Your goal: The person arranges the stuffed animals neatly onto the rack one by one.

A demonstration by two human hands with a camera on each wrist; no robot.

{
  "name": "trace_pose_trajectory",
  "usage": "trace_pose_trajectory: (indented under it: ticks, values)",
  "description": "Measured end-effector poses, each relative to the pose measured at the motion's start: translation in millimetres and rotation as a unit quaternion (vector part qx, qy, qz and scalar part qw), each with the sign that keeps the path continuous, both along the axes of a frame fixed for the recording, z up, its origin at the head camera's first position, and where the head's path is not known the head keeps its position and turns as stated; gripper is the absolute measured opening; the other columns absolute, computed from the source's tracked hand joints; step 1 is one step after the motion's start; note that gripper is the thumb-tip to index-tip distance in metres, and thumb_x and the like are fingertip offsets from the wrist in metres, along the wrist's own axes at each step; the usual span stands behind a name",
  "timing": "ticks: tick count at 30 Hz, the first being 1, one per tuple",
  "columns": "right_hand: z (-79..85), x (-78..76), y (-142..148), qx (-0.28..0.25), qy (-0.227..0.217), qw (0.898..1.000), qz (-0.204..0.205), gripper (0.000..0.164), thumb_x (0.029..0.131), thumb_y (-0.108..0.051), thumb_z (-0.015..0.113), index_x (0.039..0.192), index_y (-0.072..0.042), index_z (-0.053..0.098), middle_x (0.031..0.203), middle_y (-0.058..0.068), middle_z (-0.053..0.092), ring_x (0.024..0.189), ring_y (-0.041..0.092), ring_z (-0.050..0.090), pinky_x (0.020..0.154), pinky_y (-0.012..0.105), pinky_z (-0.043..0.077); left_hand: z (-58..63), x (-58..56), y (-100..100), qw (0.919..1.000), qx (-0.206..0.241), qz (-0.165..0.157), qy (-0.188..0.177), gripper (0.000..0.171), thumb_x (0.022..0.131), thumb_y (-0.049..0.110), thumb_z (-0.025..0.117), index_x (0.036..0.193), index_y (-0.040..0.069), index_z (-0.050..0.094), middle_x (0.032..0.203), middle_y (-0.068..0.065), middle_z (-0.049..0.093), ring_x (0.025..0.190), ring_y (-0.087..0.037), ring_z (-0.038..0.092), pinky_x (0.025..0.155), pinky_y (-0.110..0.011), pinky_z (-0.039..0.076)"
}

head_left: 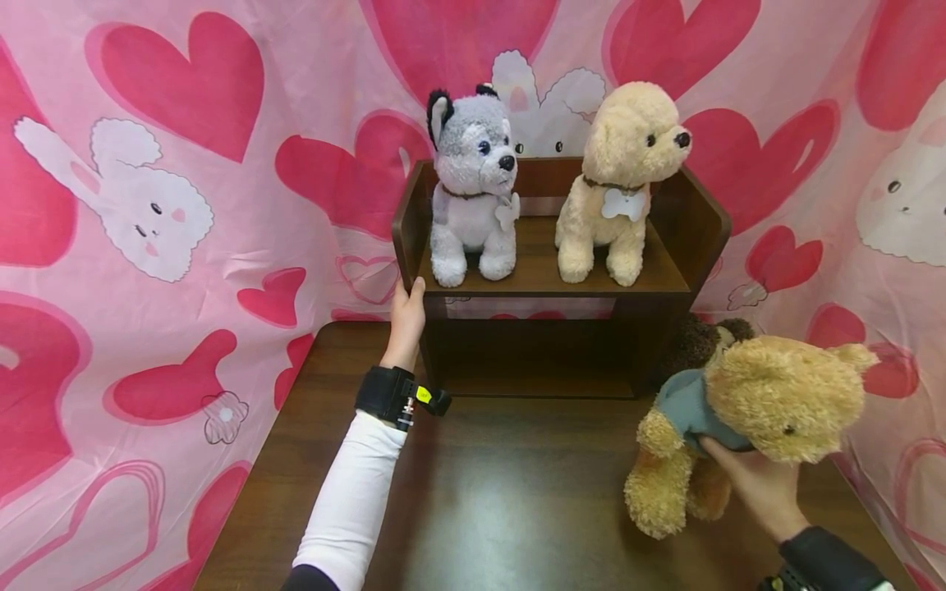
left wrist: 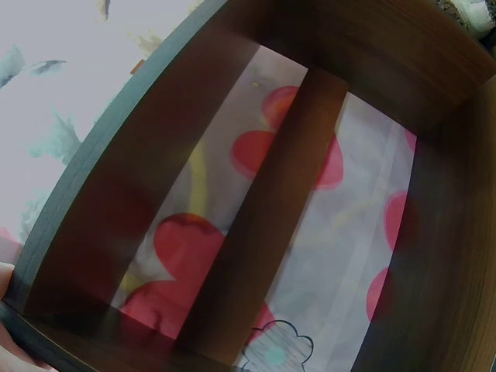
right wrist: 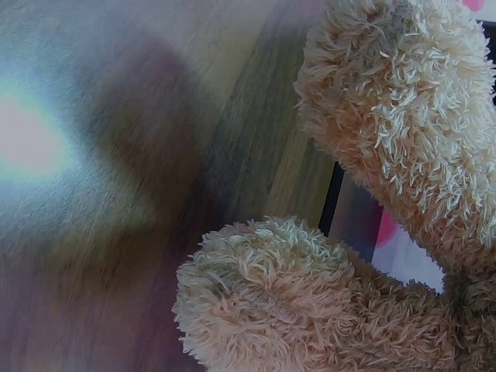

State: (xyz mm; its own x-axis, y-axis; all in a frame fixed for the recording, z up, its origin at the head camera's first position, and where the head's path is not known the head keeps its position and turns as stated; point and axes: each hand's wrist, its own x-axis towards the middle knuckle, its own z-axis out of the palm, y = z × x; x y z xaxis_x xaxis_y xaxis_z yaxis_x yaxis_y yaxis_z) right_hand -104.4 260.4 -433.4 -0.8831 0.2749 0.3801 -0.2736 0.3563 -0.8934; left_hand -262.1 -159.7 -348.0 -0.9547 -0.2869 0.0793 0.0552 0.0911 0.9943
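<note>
At the lower left side of a dark brown wooden shelf (head_left: 562, 287), my left hand (head_left: 406, 322) grips the edge, thumb on the front. The left wrist view looks into the shelf's lower opening (left wrist: 287, 201), with a crossbar at its back. My right hand (head_left: 764, 488) holds a golden-brown teddy bear (head_left: 791, 394) in a blue-grey top by the body, tilted to the right, its legs hanging above the table. The right wrist view is filled by the bear's furry legs (right wrist: 310, 302). On the upper shelf sit a grey husky plush (head_left: 473, 185) and a cream dog plush (head_left: 621, 185).
Behind the bear, a dark brown plush (head_left: 687, 349) stands beside the shelf's right side, mostly hidden. The shelf rests at the back of a brown wooden table (head_left: 510, 484). Pink heart-and-bunny cloth (head_left: 310, 107) surrounds the table at the back and sides.
</note>
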Motion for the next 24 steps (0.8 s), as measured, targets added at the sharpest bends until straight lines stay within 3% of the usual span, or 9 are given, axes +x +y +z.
trace_pose_trajectory:
  ticks: [1,3,11,20,24]
  values:
    - [-0.1,-0.1,-1.3,0.008,-0.004,1.0,0.001,0.066,0.079,0.0,0.065,0.134,-0.02,0.036,0.118,-0.022,0.039,0.11,-0.01,0.035,0.09,0.006,0.026,-0.1,-0.2,0.0,1.0,0.0,0.001,0.0,0.049,0.098,0.022,0.038,0.141,0.002,0.027,0.145,-0.014,0.029,0.133,-0.023,0.025,0.109,-0.035,0.019]
    - [-0.1,-0.7,-3.9,0.088,-0.003,0.995,-0.043,0.075,0.072,-0.001,0.072,0.135,-0.02,0.036,0.117,-0.027,0.036,0.109,-0.013,0.032,0.09,0.005,0.025,-0.2,-0.7,-0.1,1.0,0.0,0.002,0.0,0.049,0.098,0.022,0.038,0.141,0.002,0.027,0.145,-0.014,0.029,0.133,-0.023,0.025,0.109,-0.034,0.019]
    - [0.0,-6.1,-14.0,0.074,0.011,0.996,-0.05,0.082,0.061,0.011,0.073,0.131,-0.014,0.041,0.115,-0.026,0.04,0.109,-0.01,0.036,0.089,0.005,0.027,-0.2,-1.3,-0.4,1.0,-0.005,0.007,-0.004,0.049,0.097,0.022,0.039,0.141,0.002,0.028,0.144,-0.015,0.03,0.133,-0.024,0.025,0.109,-0.035,0.019]
    - [2.5,-9.7,-21.5,0.059,-0.022,0.997,-0.039,0.078,0.067,0.008,0.071,0.132,-0.019,0.037,0.116,-0.026,0.038,0.109,-0.011,0.035,0.087,0.004,0.028,0.5,-0.6,-1.1,0.9998,0.008,-0.002,-0.017,0.05,0.098,0.023,0.038,0.141,0.002,0.026,0.145,-0.014,0.028,0.133,-0.023,0.024,0.109,-0.036,0.019]
    - [3.9,-10.8,-24.0,0.075,-0.021,0.996,-0.035,0.079,0.066,0.008,0.072,0.134,-0.015,0.037,0.116,-0.027,0.037,0.11,-0.012,0.034,0.087,0.004,0.028,-0.3,-1.1,-1.2,0.9999,0.002,0.0,-0.01,0.049,0.097,0.022,0.038,0.141,0.002,0.028,0.144,-0.014,0.03,0.132,-0.024,0.026,0.109,-0.037,0.019]
